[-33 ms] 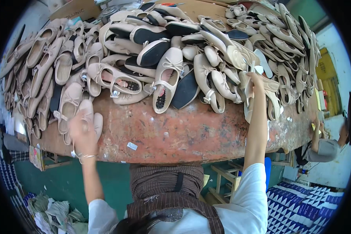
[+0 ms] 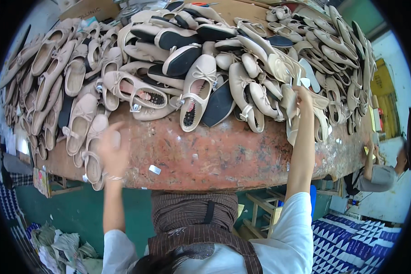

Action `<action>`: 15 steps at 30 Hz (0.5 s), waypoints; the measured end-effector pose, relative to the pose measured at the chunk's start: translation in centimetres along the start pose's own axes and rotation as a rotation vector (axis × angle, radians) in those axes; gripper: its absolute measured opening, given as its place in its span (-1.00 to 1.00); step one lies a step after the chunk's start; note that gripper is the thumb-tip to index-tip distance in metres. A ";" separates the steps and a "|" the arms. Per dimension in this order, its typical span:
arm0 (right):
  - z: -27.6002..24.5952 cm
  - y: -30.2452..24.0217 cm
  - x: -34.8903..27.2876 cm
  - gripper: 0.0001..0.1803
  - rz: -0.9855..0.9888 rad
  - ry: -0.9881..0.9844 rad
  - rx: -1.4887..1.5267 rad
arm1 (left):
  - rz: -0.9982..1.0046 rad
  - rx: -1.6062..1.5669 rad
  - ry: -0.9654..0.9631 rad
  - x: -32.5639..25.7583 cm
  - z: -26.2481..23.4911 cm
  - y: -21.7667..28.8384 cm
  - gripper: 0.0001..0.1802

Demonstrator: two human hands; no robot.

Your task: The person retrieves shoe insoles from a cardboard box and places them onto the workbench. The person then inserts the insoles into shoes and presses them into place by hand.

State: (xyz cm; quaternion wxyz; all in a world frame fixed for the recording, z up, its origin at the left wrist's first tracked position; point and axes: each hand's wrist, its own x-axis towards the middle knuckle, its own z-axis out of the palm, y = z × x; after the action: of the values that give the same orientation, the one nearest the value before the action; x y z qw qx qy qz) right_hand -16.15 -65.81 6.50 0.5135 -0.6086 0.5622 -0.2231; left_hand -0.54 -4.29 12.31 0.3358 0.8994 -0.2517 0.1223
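Observation:
My left hand (image 2: pixel 114 153) is smeared by motion over the table, just right of a beige flat shoe (image 2: pixel 94 168) with a strap at the table's front left edge. Whether its fingers are apart cannot be made out. My right hand (image 2: pixel 302 97) reaches into a heap of cream insole-like pieces (image 2: pixel 283 68) at the right, its fingers bent together; what they grip is hidden. Nearest the middle lies a beige shoe with a bow (image 2: pixel 198 91), its dark-speckled inside showing. Left of it another strapped shoe (image 2: pixel 134 90) rests on its side.
Beige shoes with black soles (image 2: pixel 182 59) are heaped along the back and both sides of the worn red-brown table (image 2: pixel 205 160). A small white scrap (image 2: pixel 154 170) lies near its front. Wooden stools (image 2: pixel 262 210) stand below. Another person (image 2: pixel 376 176) is at the far right.
My left hand has moved right, away from the shoe at the front left, which now shows more fully. My right hand has shifted slightly down among the cream pieces.

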 end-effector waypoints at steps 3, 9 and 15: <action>-3.5 1.0 -0.4 -0.69 -0.145 -0.008 0.259 | 0.190 -0.060 -0.258 0.5 9.7 5.1 -0.34; -3.8 -0.5 -9.1 -0.35 -0.559 0.014 -0.207 | 0.126 -0.019 -0.153 2.3 16.9 5.4 -0.54; -1.9 1.4 -13.6 -0.29 -0.373 -0.203 -0.460 | 0.205 -0.056 -0.298 -3.8 6.4 1.8 -0.58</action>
State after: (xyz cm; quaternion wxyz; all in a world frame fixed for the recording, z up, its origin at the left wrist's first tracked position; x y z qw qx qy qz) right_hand -22.05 -53.84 10.20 0.3662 -0.8205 0.4226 -0.1185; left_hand -4.34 -8.28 7.07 0.3053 0.8674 -0.3926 0.0142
